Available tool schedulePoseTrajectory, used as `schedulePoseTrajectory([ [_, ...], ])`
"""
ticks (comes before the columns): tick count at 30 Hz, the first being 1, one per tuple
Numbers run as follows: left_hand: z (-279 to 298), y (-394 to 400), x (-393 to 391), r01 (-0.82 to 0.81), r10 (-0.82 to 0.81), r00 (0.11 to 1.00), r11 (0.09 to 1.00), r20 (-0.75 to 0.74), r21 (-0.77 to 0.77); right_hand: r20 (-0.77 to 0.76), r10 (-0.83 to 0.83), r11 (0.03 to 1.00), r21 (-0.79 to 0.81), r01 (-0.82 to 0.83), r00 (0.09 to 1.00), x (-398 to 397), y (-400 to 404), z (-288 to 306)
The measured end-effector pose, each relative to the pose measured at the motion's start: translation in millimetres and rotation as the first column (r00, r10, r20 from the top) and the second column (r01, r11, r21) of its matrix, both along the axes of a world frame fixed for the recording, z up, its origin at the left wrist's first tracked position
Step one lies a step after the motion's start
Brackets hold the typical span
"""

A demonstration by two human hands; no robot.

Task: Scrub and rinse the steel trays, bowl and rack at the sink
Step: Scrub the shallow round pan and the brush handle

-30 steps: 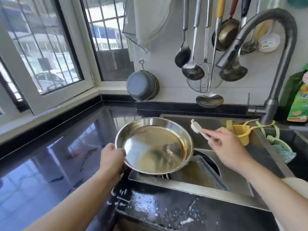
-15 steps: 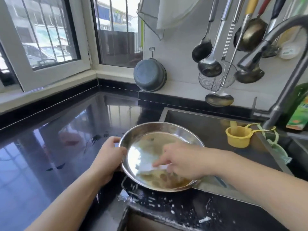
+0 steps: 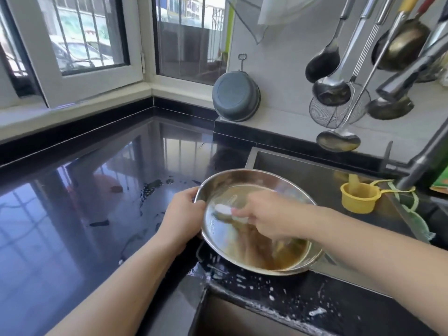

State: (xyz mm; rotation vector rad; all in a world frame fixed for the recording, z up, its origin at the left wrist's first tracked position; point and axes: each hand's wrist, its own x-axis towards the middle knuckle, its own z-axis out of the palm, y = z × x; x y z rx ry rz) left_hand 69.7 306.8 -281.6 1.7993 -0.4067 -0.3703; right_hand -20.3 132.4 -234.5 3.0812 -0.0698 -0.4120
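Note:
A round steel tray [image 3: 225,183] is tilted over the sink's left front corner, with brown liquid pooled at its low near side. My left hand [image 3: 180,214] grips the tray's left rim. My right hand [image 3: 269,217] reaches into the tray and holds a white brush [image 3: 221,209], whose head touches the tray's inner left side. The brush handle is mostly hidden under my fingers. The sink [image 3: 310,173] lies behind and right of the tray.
A black glossy counter [image 3: 84,214] spreads to the left, wet with drops near the tray. A yellow cup [image 3: 360,196] sits in the sink by the tap [image 3: 419,163]. Ladles [image 3: 332,90] and a strainer hang above. A grey bowl [image 3: 236,97] leans on the wall.
My right hand brought the white brush from above the sink into the tray and rubs its inside. The tray came lower and closer to the sink's front corner.

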Motion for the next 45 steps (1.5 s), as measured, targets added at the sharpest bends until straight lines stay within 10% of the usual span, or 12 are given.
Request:
schedulePoseTrajectory([
  [15,-4,1,0,0.002,-0.003,0.999,0.999,0.04,0.037,-0.021,0.012,0.998,0.06,-0.011,1.0,10,24,1],
  [29,-3,1,-2,-0.013,0.012,0.999,1.0,0.037,0.025,0.209,-0.418,0.895,-0.075,0.44,0.884,19,-32,7],
  [36,-2,2,-3,-0.007,0.005,0.998,1.0,0.06,0.03,0.049,-0.211,0.97,0.133,0.203,0.976,20,12,3],
  [45,-2,1,-2,-0.007,0.005,0.999,0.999,0.049,0.041,0.116,-0.357,0.929,-0.059,0.365,0.927,15,-15,14],
])
